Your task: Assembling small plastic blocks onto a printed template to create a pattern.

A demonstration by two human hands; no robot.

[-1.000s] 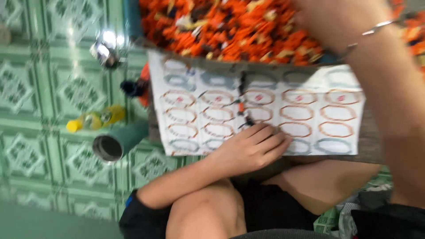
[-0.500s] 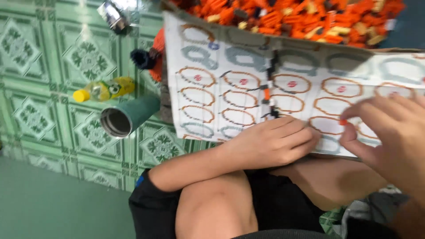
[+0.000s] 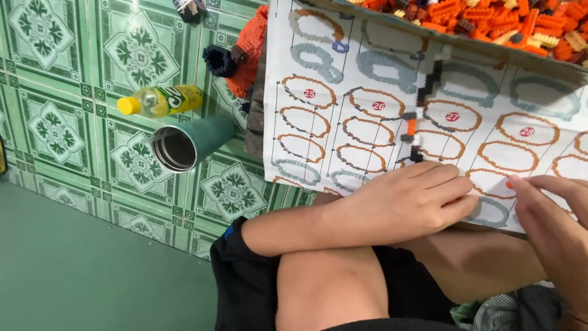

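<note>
A small orange building brick (image 3: 509,182) is being pinched at the fingertips of the right hand (image 3: 554,224), the grip being closed on it just above the lower edge of the instruction sheet (image 3: 490,104). The left hand (image 3: 416,199) is being laid flat on that same lower edge, its fingers being held loosely together and closed on nothing, with the fingertips lying just beside the right hand's. The sheet, white and printed with rows of orange and grey ring diagrams and small red round markers, is being spread over the person's lap and a dark board beneath it. A short, partly built strip of black, white and orange bricks (image 3: 419,116) is lying on the sheet, running down its middle to a point just above the left hand's knuckles. Along the sheet's far edge, a heap of loose orange bricks (image 3: 490,18) is being held in a shallow tray. To the left of the sheet, an orange and dark brick-built piece (image 3: 245,52) is resting at the board's corner. On the green patterned tile floor (image 3: 61,92), a yellow-capped bottle (image 3: 160,100) and a green metal tumbler (image 3: 190,143) are lying on their sides, near each other.
</note>
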